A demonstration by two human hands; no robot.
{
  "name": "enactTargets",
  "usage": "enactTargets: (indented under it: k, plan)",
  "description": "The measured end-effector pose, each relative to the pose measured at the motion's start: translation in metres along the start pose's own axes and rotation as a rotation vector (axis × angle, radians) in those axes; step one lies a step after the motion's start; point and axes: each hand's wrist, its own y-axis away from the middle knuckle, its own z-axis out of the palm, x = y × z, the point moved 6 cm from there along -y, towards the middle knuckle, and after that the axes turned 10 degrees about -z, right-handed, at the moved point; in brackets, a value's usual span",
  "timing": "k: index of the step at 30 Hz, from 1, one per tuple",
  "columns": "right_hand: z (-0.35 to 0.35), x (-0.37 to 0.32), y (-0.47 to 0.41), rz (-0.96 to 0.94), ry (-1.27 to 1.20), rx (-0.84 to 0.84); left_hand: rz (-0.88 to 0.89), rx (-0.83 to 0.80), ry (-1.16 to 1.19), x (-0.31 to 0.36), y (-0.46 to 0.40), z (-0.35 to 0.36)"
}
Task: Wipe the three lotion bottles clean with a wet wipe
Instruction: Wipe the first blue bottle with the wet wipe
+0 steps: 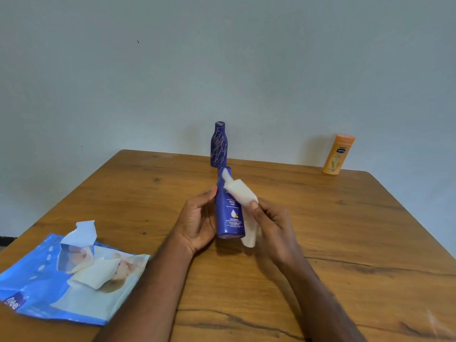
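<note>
Left hand [197,223] around blue bottle [230,213], wipe [238,191] against its right side.

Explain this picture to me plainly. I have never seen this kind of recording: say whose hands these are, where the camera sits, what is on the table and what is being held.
There is no machine here. A person wears a camera on the head, so the single picture looks forward and down at that person's own two bare hands.

The left hand holds a blue lotion bottle above the wooden table. The right hand pinches a white wet wipe and lays it against the bottle's upper part.

At the table's far edge stand a dark blue bottle covered in scribbles and, to the right, an orange bottle. At near left lies an opened blue pack of wipes, with one wipe sticking out.
</note>
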Motion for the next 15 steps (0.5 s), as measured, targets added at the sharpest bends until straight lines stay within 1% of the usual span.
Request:
enactTargets:
  k: [2, 4, 5, 7, 8, 10, 13, 15]
  plan:
    - [-0.016, 0.009, 0.001, 0.146, -0.034, 0.241, -0.006, 0.006, -0.011, -0.001, 0.001, 0.001]
    - [-0.04, 0.015, 0.005, 0.274, -0.019, 0.474, -0.007, -0.037, -0.04, 0.0, 0.002, 0.005]
    - [-0.049, 0.016, 0.007, 0.313, -0.036, 0.535, -0.004, -0.052, -0.061, 0.0, 0.003, 0.007]
    - [-0.056, 0.017, 0.01, 0.376, -0.109, 0.595, 0.004, -0.034, -0.12, 0.0, 0.003, 0.009]
    - [-0.054, 0.017, 0.01, 0.4, -0.165, 0.597, 0.002, -0.011, -0.173, 0.0, 0.003, 0.01]
    - [-0.041, 0.01, 0.008, 0.402, -0.256, 0.534, -0.017, 0.034, -0.311, -0.004, 0.003, 0.012]
    - [-0.019, -0.004, 0.006, 0.289, -0.188, 0.357, -0.016, 0.108, -0.515, -0.01, 0.003, 0.023]
    - [-0.005, -0.005, 0.008, 0.286, -0.143, 0.265, 0.028, 0.182, -0.64, -0.011, 0.004, 0.028]
